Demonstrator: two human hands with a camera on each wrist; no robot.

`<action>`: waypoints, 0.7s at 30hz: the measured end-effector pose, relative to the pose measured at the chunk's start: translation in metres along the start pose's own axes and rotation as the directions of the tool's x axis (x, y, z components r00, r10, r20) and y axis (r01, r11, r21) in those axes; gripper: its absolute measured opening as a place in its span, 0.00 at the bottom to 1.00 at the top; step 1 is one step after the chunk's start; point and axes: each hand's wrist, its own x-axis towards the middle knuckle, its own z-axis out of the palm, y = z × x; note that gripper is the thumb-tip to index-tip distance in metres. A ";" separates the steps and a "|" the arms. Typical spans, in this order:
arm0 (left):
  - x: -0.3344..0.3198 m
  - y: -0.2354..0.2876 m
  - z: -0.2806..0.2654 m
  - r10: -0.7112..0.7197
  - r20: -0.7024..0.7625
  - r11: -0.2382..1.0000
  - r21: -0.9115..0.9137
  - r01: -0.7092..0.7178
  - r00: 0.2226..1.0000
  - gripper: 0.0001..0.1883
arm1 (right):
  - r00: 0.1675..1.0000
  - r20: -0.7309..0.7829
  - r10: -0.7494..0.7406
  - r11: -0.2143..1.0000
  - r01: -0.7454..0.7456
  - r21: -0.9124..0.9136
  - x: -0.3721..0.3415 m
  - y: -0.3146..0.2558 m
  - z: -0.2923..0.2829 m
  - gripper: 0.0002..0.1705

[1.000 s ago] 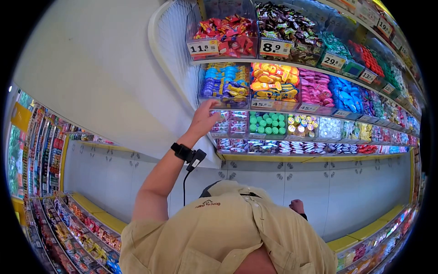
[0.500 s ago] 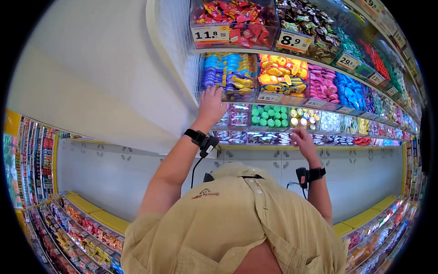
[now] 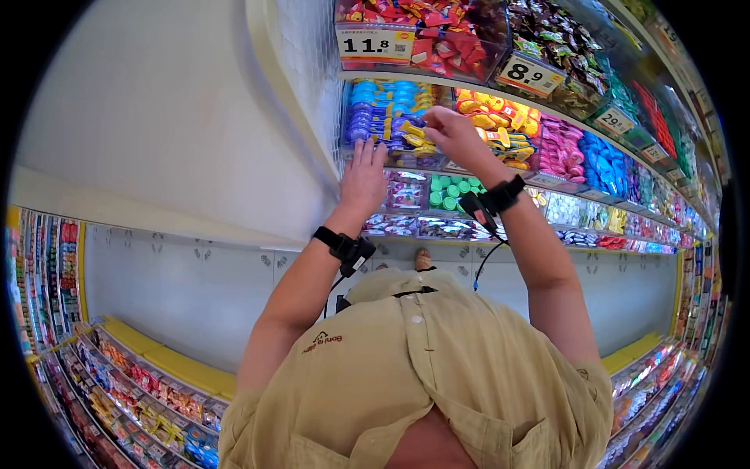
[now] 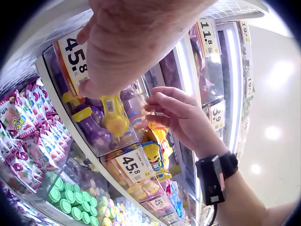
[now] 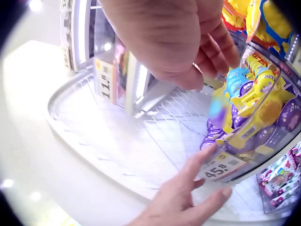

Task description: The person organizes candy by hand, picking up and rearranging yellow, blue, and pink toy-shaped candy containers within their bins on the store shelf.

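- As the right hand (image 3: 461, 141) hovers over the clear bin (image 4: 99, 149), its fingers bend loosely, partly open, with no pack seen in their hold; a blurred patch of color below them, in the right wrist view, is too unclear to name.
- With fingers nearly straight, thumb apart and nothing gripped, the left hand (image 3: 363, 184) rests its index fingertip at the bin's front, beside the price card (image 5: 225, 167).
- Just beyond the fingertips, yellow packs (image 4: 114, 120) and purple packs (image 4: 91, 128) lie jumbled inside the bin, the blue packs (image 3: 402, 90) behind them.
- For a clean touch, the right fingers would do well to come down from above, clear of the front wall, and meet one loose pack by its end; a light pinch should keep overlapping neighbors from catching.
- Light, flat contact from the left hand looks enough to keep the bin steady; a hard push could shift it on the shelf.
- Printed "45.8", the card reads plainly in both wrist views, while the left hand obscures that spot in the head view.
- Only the right wrist view shows the left thumb standing well off the index finger; the left wrist view gives the clearest side look at the right fingers.
- Farther out, the head view alone catches the tan shirt (image 3: 367, 352) and a foot (image 3: 423, 258) on the floor.
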 end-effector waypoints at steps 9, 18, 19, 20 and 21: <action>0.004 0.001 -0.006 -0.049 0.033 0.997 -0.062 0.051 0.998 0.25 | 0.972 0.198 0.123 0.851 -0.001 -0.525 0.028 0.044 0.053 0.22; 0.008 0.010 -0.013 -0.128 0.100 0.989 -0.062 0.135 0.987 0.29 | 0.935 0.345 -0.080 0.906 0.213 -0.366 0.049 0.058 0.037 0.14; 0.007 0.011 -0.013 -0.132 0.104 0.988 -0.064 0.140 0.986 0.29 | 0.932 0.358 -0.049 0.907 0.192 -0.376 0.049 0.056 0.036 0.16; 0.008 0.011 -0.014 -0.138 0.099 0.988 -0.060 0.144 0.985 0.28 | 0.929 0.369 -0.018 0.906 0.171 -0.387 0.050 0.055 0.034 0.17; 0.009 0.010 -0.014 -0.142 0.095 0.987 -0.057 0.148 0.985 0.27 | 0.925 0.379 0.014 0.905 0.150 -0.399 0.050 0.051 0.033 0.18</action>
